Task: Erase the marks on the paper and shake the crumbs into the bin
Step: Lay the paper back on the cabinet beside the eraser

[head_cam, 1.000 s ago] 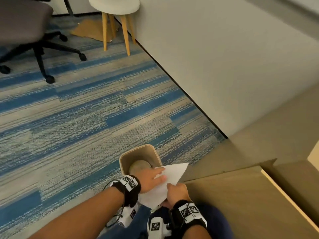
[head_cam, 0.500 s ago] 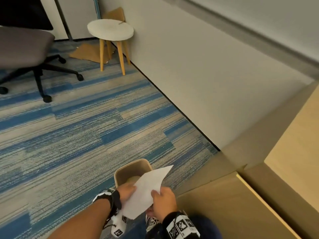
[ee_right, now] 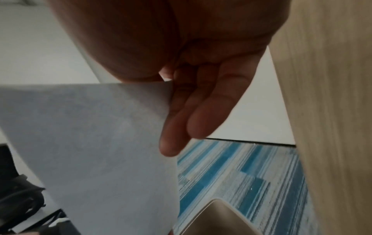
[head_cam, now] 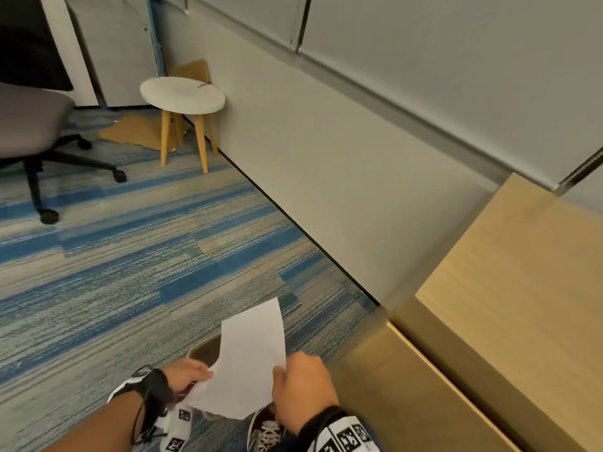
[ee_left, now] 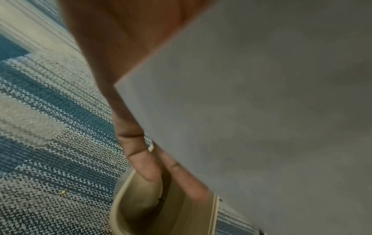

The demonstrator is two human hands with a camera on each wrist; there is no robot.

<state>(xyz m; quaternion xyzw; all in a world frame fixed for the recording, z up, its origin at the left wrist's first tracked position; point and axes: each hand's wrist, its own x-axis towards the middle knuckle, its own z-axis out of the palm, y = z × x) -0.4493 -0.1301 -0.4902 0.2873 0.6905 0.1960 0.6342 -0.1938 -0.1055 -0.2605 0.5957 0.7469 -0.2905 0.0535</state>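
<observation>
A white sheet of paper (head_cam: 249, 363) is held up over a small beige bin (head_cam: 206, 349) on the carpet; the sheet hides most of the bin. My left hand (head_cam: 191, 375) pinches the paper's left edge, and my right hand (head_cam: 301, 383) pinches its right edge. In the left wrist view the paper (ee_left: 251, 111) fills the right side, with my fingers (ee_left: 145, 162) behind it above the bin's open mouth (ee_left: 153, 209). The right wrist view shows the paper (ee_right: 96, 151) beside my fingers (ee_right: 193, 114), with a corner of the bin (ee_right: 217, 219) below.
A wooden desk (head_cam: 509, 314) and a lower wooden cabinet (head_cam: 401, 399) stand at the right against a grey wall (head_cam: 342, 164). A round white stool (head_cam: 182, 96) and a grey office chair (head_cam: 29, 125) stand far left on the striped blue carpet (head_cam: 114, 256). A shoe (head_cam: 264, 429) shows below the paper.
The paper has been raised and tilted more upright over the bin. My left hand shifted from lying on the sheet to pinching its left edge. The view has tipped upward.
</observation>
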